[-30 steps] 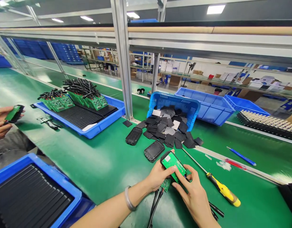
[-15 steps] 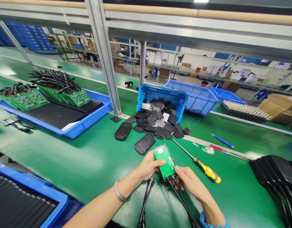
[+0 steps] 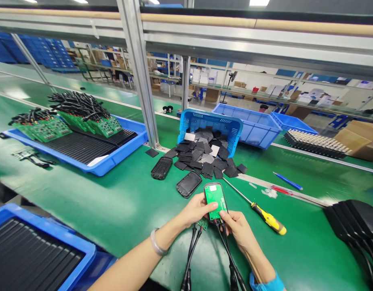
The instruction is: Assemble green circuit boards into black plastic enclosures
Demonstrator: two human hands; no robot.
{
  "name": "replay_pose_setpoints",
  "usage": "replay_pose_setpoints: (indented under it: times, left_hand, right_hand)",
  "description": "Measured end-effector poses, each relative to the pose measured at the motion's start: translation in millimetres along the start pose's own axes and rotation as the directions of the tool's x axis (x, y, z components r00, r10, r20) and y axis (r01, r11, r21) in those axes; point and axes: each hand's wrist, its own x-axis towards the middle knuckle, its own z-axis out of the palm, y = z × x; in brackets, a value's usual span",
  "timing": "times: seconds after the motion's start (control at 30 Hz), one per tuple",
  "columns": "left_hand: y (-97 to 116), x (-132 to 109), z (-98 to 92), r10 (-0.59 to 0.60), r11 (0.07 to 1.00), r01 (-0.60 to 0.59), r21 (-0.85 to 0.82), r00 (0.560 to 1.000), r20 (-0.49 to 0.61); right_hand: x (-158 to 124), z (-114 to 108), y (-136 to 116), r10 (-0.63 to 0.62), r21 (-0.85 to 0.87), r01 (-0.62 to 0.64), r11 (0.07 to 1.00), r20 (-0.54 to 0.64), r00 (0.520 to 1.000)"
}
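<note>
Between my two hands is a green circuit board (image 3: 214, 198) seated in a black plastic case whose rim shows around its top. My left hand (image 3: 198, 208) grips the left side, thumb flat on the board's face. With thumb and fingers closed at the lower right corner, my right hand (image 3: 234, 224) holds the board near its red and black wires. Black cables (image 3: 227, 246) run down from that end. A second small circuit board (image 3: 202, 223) with its own cables lies on the bench, partly hidden under my left hand. Beyond are two black case shells (image 3: 189, 184), (image 3: 161, 168).
A blue basket (image 3: 239, 139) on its side spills black pads (image 3: 201, 151). Right of my hands lies a yellow-handled screwdriver (image 3: 269, 218); a blue pen (image 3: 287, 181) is farther back. The left blue tray (image 3: 125, 151) bears wired boards. Black cased units (image 3: 352, 222) stand far right.
The circuit board in its case has turned more upright in my hands. My right thumb has moved onto the board's lower face. The whole view has shifted slightly.
</note>
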Motion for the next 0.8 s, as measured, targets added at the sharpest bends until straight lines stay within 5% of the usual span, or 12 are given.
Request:
replay_pose_setpoints:
  times: [0.17, 0.47, 0.6, 0.8]
  left_hand:
    - [-5, 0, -2.5, -0.081, 0.996, 0.078, 0.034, 0.991, 0.110]
    - [-3, 2, 4.4, 0.017, 0.998, -0.021, 0.062, 0.998, 0.055]
    - [-1, 17, 9.1, 0.060, 0.975, -0.053, 0.214, 0.998, -0.025]
    - [-12, 50, 17.8, 0.003, 0.789, 0.027, 0.614, 0.999, -0.048]
  right_hand:
    - [-1, 0, 0, -0.024, -0.036, 0.021, 0.999, -0.082, 0.996]
    - [4, -4, 2, -0.042, -0.258, 0.025, 0.966, -0.061, 0.997]
    - [1, -32, -6, -0.045, -0.488, 0.021, 0.872, -0.038, 0.998]
    - [-8, -97, -4, -0.316, -0.793, -0.084, 0.603, -0.334, 0.888]
